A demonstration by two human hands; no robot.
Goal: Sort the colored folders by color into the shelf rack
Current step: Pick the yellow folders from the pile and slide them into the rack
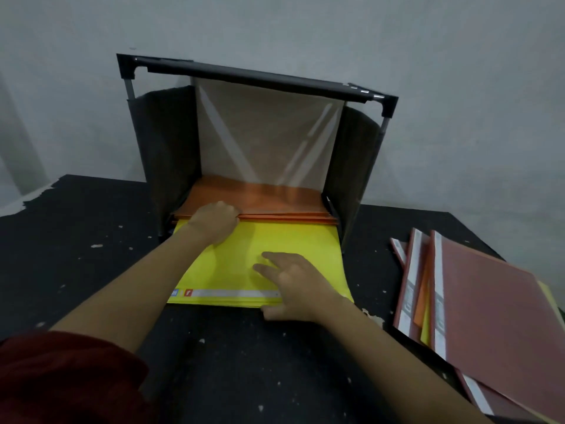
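Two hands met at the shelf rack (pixel 253 76). Right hand (pixel 293 283) lay spread on the yellow folders (pixel 287 240); left hand (pixel 214 221) curled its fingers under the orange folders (pixel 260 194)

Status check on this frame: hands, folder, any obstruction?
Right hand flat on yellow folder, thumb at near edge. Left hand curled at front edge of orange folders, grip unclear. Folder mostly outside rack. Nothing blocking.
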